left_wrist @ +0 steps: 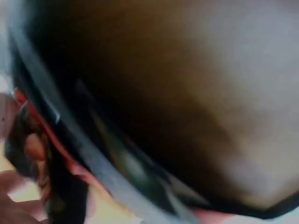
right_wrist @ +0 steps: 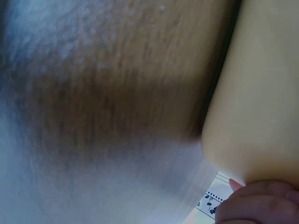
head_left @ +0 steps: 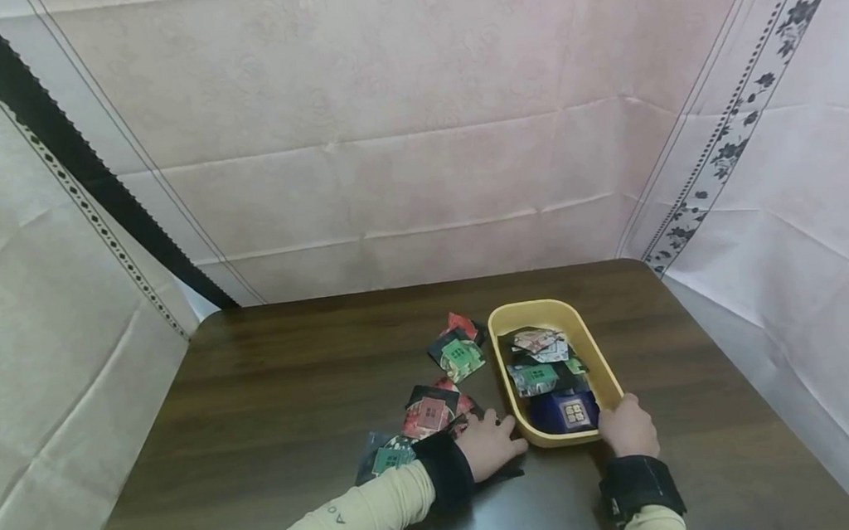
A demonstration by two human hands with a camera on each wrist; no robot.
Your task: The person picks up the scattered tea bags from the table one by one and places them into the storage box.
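Observation:
On the brown table stands a yellow plastic basket. Inside it lie a dark blue packet, a green-and-black packet and a packet with a pale pattern. My right hand grips the basket's near right corner; its curled fingers show against the wall in the right wrist view. Just left of the basket, my left hand holds a dark packet, whose edge sticks out below the palm. Close up in the left wrist view, fingers surround a black-and-red packet, partly blurred.
Left of the basket lie more small packets: a green one with a red one behind it, a pink-red one, and a teal one beside my left forearm. White cloth hangs behind the table.

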